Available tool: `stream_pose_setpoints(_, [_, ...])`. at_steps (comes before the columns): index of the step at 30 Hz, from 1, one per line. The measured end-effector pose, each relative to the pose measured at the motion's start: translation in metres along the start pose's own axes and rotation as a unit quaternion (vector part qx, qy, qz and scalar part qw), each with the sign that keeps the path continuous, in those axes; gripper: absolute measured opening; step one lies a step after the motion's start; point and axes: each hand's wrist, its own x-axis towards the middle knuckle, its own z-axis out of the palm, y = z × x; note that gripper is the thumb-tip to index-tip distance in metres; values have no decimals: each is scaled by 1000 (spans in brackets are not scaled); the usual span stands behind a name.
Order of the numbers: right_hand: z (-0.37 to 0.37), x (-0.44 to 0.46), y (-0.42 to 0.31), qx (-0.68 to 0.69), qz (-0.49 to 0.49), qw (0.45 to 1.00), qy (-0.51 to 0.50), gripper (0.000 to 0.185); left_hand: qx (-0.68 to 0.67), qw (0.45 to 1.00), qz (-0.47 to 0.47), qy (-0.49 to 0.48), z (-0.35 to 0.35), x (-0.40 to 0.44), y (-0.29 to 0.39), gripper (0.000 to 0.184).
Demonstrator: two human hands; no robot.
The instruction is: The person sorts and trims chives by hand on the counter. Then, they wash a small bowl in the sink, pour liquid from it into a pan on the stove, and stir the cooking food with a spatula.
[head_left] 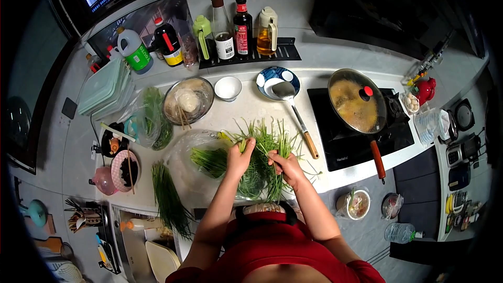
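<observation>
Over the counter's front edge, my left hand (241,158) is closed round some stems of Chinese chives, with the thumb pressed on top. My right hand (285,166) pinches a loose bunch of Chinese chives (276,186) whose leaves hang below the fingers. More stems fan out behind both hands. Under them lies a clear plastic bag (181,152), partly covered by another bundle of greens (207,161). To the left, a darker green bundle of chives (168,194) lies across the counter and droops over its edge.
A lidded pan (356,102) sits on the black cooktop (335,149) at right, its handle pointing forward. A spatula (298,118) rests on a patterned bowl (267,91). A metal bowl (173,102) with chopsticks stands behind the bag. Bottles (242,31) line the back shelf. A bin (357,204) stands below right.
</observation>
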Motion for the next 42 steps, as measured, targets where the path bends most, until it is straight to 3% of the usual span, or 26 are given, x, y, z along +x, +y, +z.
stream_pose_setpoints(2, [2, 1, 2, -29, -5, 1000, 1, 12, -70, 987, -110, -91, -3, -8, 26, 21])
stream_pose_setpoints(3, [1, 2, 3, -40, -10, 999, -12, 12, -43, 988, -62, -133, 1, -6, 4, 18])
stream_pose_setpoints(6, [0, 5, 10, -51, -1, 999, 12, 13, -118, 991, 47, -31, 15, -9, 5, 20])
stream_pose_setpoints(7, [-2, 7, 12, -64, -11, 998, 15, 14, -118, 992, -19, -47, 11, -9, 7, 21])
stream_pose_setpoints(10, [-5, 9, 18, -119, -19, 992, 33, 16, -231, 970, -54, -52, 13, -10, 18, 22])
stream_pose_setpoints(11, [-4, 9, 19, -141, -37, 989, 36, 16, -212, 971, -79, -77, 9, -13, 23, 19])
stream_pose_setpoints(14, [4, 5, 16, -200, -84, 975, 44, 17, -78, 994, 31, -71, 22, -12, 16, 17])
stream_pose_setpoints(16, [14, -6, 3, -228, -103, 967, 45, 15, -137, 987, -15, -84, 19, -13, 20, 17])
stream_pose_setpoints(20, [9, -2, 0, 0, -13, 1000, 15, 14, -208, 961, -163, -81, 5, -15, 40, 16])
stream_pose_setpoints(26, [3, 2, 5, -54, -48, 997, -9, 13, -248, 948, -179, -85, 2, -15, 40, 13])
stream_pose_setpoints(30, [4, 1, 5, -60, -43, 997, -12, 14, -344, 920, -188, 4, -6, 0, 32, 19])
stream_pose_setpoints(33, [3, 1, 6, -67, -33, 997, -11, 13, -299, 937, -181, -10, -13, 3, 39, 19])
stream_pose_setpoints(37, [4, 2, 8, -80, -10, 997, -19, 15, -138, 962, -195, -132, -3, -10, 42, 26])
stream_pose_setpoints(40, [7, 2, 10, -33, 9, 999, 2, 18, -238, 963, -108, -64, 7, -7, 17, 28])
stream_pose_setpoints(41, [3, 3, 11, -83, 4, 997, -9, 20, -175, 978, -102, -56, 6, -4, 2, 31])
stream_pose_setpoints(42, [0, 4, 12, -81, 2, 997, -15, 20, -195, 972, -110, -72, 5, -5, 8, 30])
